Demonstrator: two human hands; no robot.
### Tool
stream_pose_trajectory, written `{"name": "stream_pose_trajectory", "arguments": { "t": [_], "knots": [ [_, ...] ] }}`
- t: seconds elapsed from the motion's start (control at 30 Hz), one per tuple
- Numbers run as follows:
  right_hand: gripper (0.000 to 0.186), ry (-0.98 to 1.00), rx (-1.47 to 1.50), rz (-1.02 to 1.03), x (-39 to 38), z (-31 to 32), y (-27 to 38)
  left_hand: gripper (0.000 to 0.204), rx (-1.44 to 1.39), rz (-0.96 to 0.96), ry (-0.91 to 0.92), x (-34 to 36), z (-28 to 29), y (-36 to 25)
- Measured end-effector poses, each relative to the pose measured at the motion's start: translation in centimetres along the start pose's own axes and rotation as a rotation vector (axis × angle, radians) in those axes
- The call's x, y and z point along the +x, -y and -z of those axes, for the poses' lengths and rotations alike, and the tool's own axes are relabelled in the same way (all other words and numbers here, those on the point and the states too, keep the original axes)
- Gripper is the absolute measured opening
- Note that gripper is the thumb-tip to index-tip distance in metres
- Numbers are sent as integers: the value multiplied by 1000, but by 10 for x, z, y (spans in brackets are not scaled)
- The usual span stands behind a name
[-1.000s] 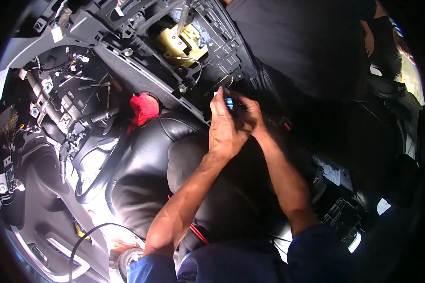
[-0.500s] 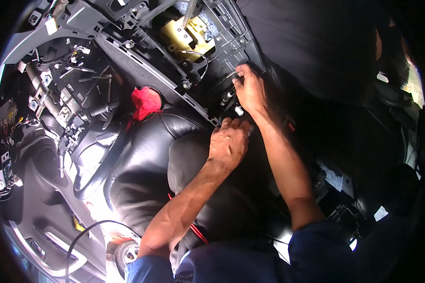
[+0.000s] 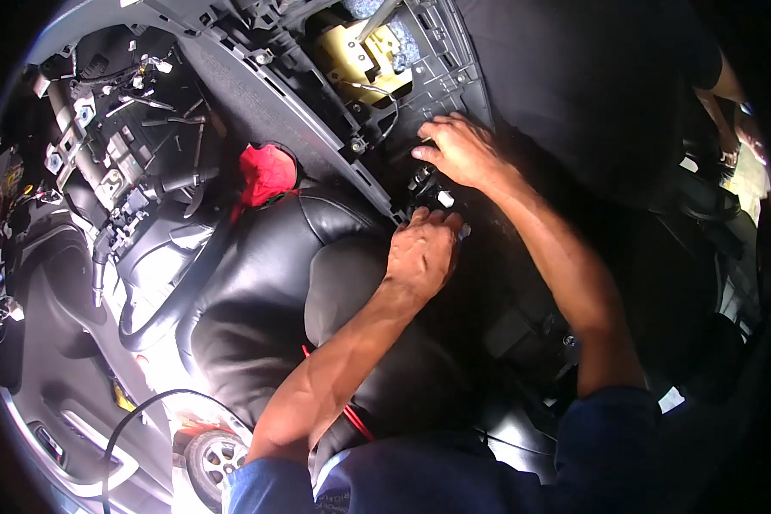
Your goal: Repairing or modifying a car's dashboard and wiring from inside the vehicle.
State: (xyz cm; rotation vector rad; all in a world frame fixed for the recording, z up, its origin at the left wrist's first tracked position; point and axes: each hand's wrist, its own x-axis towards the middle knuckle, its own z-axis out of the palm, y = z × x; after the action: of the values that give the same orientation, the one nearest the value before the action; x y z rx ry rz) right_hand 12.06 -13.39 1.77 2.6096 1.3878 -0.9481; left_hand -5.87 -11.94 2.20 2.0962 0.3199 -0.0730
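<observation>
My right hand [image 3: 463, 152] is over the rear part of a stripped centre console [image 3: 313, 111], thumb and forefinger apart; I can make out nothing between them. My left hand [image 3: 424, 253] is closer to me at the console's rear end, with its fingers curled down. Whatever those fingers grip is hidden, though a small pale bit [image 3: 464, 231] shows at their right side. Between the hands sits a small white connector [image 3: 445, 199] beside dark fittings. Farther forward, a yellowish metal bracket [image 3: 351, 56] lies in the console opening, and a thin cable [image 3: 391, 120] runs down from it.
A black leather seat [image 3: 257, 257] is to the left, with a red cloth [image 3: 267, 176] ahead of it. Bared dashboard framework and loose wiring [image 3: 137, 81] fill the far left. A door panel [image 3: 47, 343] stands open, a wheel [image 3: 217, 463] beyond. Another person's arm [image 3: 718, 116] shows far right.
My right hand has shifted slightly right, its thumb and forefinger spread; the thin light piece at its fingertips no longer shows. My left hand stays at the console end. The view has shifted a little.
</observation>
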Motion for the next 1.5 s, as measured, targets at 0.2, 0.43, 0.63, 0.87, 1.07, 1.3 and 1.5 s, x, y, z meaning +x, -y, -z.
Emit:
{"name": "stream_pose_trajectory", "arguments": {
  "t": [0.2, 0.43, 0.63, 0.87, 1.07, 1.3, 1.5],
  "knots": [
    [34, 70, 399, -74, 8, -8, -9, 28, -39, -19, -49, -1, 0, 1],
    [24, 118, 936, -490, -7, -6, -21, 28, -58, -34, -63, 0, 2, 5],
    [34, 114, 1172, -591, -12, -14, -12, 32, -76, -3, -11, 2, 6, 0],
    [47, -20, -298, -105, 0, 14, 32, 40, -74, 32, -20, 1, 6, 5],
    [28, -72, -114, 52, 17, -9, -9, 38, -18, 48, 17, 5, 9, -10],
    [18, -12, 641, -291, -5, -10, -24, 95, -466, 360, -187, 20, 23, -23],
    [57, -158, 891, -309, -37, 4, -14, 94, -213, 448, 128, 35, 15, -18]
  ]
}}
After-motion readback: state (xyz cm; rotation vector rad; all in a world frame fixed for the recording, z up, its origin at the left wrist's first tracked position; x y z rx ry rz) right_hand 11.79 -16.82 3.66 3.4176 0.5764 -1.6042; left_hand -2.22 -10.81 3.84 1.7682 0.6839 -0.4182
